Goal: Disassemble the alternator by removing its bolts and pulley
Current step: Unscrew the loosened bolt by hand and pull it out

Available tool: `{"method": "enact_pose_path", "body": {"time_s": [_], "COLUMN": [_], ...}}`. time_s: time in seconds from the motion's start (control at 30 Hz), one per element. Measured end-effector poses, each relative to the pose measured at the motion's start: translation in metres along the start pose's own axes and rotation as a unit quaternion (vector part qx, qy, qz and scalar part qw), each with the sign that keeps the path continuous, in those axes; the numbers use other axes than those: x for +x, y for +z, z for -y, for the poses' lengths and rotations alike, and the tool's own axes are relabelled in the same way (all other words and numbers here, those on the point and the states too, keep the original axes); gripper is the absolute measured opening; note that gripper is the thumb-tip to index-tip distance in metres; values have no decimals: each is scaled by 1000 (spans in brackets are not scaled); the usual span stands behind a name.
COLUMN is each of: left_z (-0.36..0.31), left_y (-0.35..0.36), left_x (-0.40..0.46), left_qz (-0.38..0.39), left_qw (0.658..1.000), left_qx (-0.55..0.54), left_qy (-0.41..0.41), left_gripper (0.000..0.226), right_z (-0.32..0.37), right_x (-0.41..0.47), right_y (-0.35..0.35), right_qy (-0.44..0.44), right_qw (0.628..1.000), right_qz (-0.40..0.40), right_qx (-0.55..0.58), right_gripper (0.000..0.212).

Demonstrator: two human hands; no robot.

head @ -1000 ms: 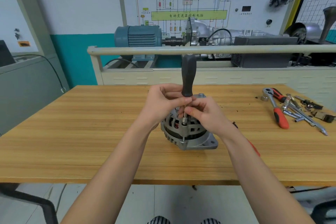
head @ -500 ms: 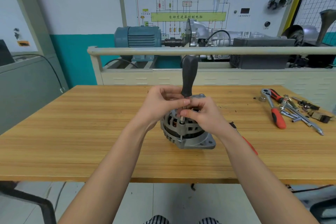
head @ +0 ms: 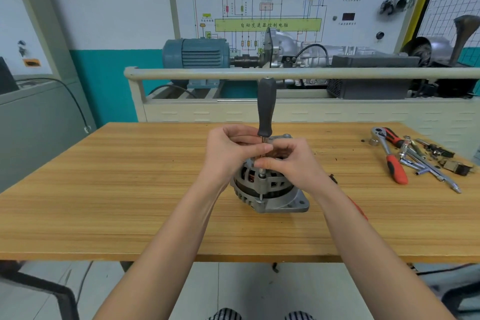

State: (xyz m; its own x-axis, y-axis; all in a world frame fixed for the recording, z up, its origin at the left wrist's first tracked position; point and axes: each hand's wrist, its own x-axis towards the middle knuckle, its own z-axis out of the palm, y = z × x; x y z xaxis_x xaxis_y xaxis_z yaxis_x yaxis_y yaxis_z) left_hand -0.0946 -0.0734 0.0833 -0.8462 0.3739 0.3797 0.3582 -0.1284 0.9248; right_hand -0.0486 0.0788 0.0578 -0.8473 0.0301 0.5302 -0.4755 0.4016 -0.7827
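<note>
The single head-worn camera looked forward and down from close above the wooden table [head: 130,189], the training bench [head: 259,112] standing toward twelve o'clock.

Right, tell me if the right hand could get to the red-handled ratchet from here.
Probably yes: the wooden table between the right hand and the red-handled ratchet looks bare, though that hand now pinches the driver shaft.

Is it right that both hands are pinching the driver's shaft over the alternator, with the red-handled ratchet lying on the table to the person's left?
Not quite. The head view shows the red-handled ratchet lying to the person's right. The rest holds: the left hand and right hand pinch the driver shaft over the alternator.
</note>
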Motion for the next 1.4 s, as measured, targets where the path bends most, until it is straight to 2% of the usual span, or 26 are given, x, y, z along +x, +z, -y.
{"method": "enact_pose_path", "body": {"time_s": [0.1, 0.3, 0.37, 0.43, 0.47, 0.63, 0.7, 0.77, 0.83, 0.93, 1.07, 1.13, 1.27, 1.33, 1.4], "left_z": [1, -2, -3, -5, -5, -8, -12, -19, -25, -26, -24, -24, -25, -25, -28], "left_y": [-1, 2, 4, 5, 5, 8, 7, 5, 5, 9, 10, 10, 14, 17, 18], "left_x": [-2, -2, -2, -2, -2, -5, -5, -4, 0, 4, 5, 5, 3, 3, 4], "left_qz": [31, 90, 80, 52, 39, -14, 18, 81, 114, 96, 53, 7, -50, -53, -13], "left_qw": [999, 990, 992, 995, 996, 999, 998, 994, 989, 988, 991, 994, 994, 991, 989], "left_qx": [-3, -106, -87, -79, -79, -31, -3, -3, -40, -104, -112, -90, -25, 22, 53], "left_qy": [10, 18, 33, 35, 33, 34, 52, 74, 85, 61, 60, 66, 97, 121, 135], "left_gripper": [27, 40, 33, 29, 28, 34, 41, 46, 36, 24, 28, 37, 36, 37, 32], "right_z": [-3, 0, 1, 1, 1, 0, 0, 0, 2, 4, 4, 4, 4, 3, 3], "right_x": [0, 1, 1, 1, 0, -1, -1, -1, -1, 0, 0, -1, -2, -2, -2], "right_y": [-1, -2, -3, -3, -2, 3, 3, 1, 0, 0, -2, -1, -1, -1, -4], "right_qy": [-1, 13, 18, 19, 17, -2, -5, 0, 9, 21, 22, 14, -12, -10, -5], "right_qw": [1000, 999, 999, 999, 999, 1000, 1000, 1000, 999, 998, 998, 999, 1000, 1000, 999], "right_qz": [5, 43, 48, 51, 48, -3, 4, 16, 33, 51, 58, 36, 8, 21, 39], "right_qx": [1, -8, -9, -7, -4, 9, 11, 9, 5, -2, -9, -1, 0, -1, 1], "right_gripper": [13, 20, 22, 14, 9, 12, 13, 18, 20, 23, 16, 7, 18, 26, 26]}}
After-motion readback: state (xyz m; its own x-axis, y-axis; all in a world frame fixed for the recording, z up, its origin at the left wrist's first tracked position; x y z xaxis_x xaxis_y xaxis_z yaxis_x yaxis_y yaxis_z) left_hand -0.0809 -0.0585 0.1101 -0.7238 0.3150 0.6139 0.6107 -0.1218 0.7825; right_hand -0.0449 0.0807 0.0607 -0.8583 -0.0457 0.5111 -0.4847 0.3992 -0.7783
